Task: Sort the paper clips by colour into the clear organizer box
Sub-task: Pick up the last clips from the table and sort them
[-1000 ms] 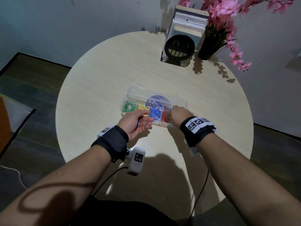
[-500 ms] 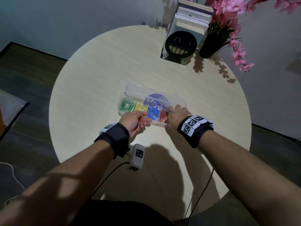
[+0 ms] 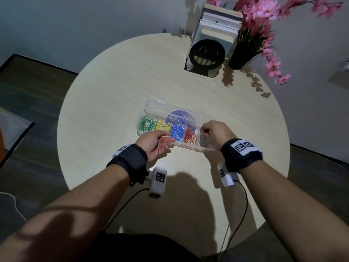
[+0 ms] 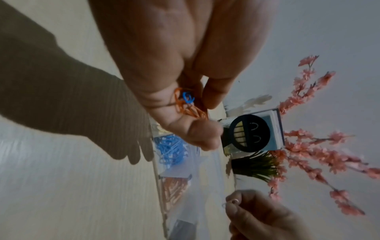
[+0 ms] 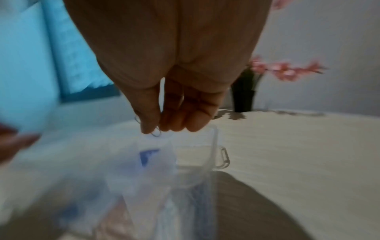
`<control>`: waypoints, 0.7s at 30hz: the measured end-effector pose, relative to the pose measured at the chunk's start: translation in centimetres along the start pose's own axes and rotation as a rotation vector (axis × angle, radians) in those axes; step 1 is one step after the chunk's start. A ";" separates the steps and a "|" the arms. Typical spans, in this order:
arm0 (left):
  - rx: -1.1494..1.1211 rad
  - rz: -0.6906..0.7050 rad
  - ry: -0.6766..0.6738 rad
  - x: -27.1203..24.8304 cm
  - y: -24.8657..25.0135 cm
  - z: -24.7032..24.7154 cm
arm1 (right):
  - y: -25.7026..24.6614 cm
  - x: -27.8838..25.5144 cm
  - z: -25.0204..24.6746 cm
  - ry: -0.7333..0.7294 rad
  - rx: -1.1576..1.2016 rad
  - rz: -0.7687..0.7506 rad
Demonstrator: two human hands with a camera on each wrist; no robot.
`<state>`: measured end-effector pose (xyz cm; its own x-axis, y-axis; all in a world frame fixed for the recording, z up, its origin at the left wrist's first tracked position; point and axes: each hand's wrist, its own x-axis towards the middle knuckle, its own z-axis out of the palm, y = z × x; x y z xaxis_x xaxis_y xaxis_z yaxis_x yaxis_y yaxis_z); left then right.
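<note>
Left hand (image 3: 157, 143) is cupping mixed clips (image 4: 186, 104) beside the box (image 3: 151, 106); right hand (image 3: 215, 132) is pinching a pale clip (image 4: 230, 202) over its end slot, probably dropping wrong if rushed.

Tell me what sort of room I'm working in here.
Probably a home or small office corner: a round wooden table against a plain wall, with upright books behind a smiley-face bookend and a vase of pink blossoms.

Place: looked like a home or small office corner.
Evidence: round pale wood worktop (image 3: 117, 95), books in a smiley-face bookend (image 3: 207, 54), dark vase of pink blossoms (image 3: 243, 53), plain wall, dark floor.
</note>
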<state>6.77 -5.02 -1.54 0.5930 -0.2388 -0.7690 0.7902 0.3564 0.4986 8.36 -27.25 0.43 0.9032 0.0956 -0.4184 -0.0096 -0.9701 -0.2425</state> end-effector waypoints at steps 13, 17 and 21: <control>-0.199 -0.028 -0.219 -2.6 0.1 1.2 | -1.7 -4.2 -0.3 0.262 0.507 0.205; -0.237 -0.025 -0.240 -3.4 -0.2 1.8 | -6.9 -6.8 -0.5 0.220 0.600 -0.063; -0.239 -0.027 -0.272 -4.6 -0.5 2.2 | -9.3 -7.3 0.4 0.294 0.434 -0.141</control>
<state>3.97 -6.09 2.64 0.6175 -0.4708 -0.6302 0.7665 0.5400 0.3476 1.68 -18.83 5.38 0.9899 0.0916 -0.1083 0.0003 -0.7650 -0.6440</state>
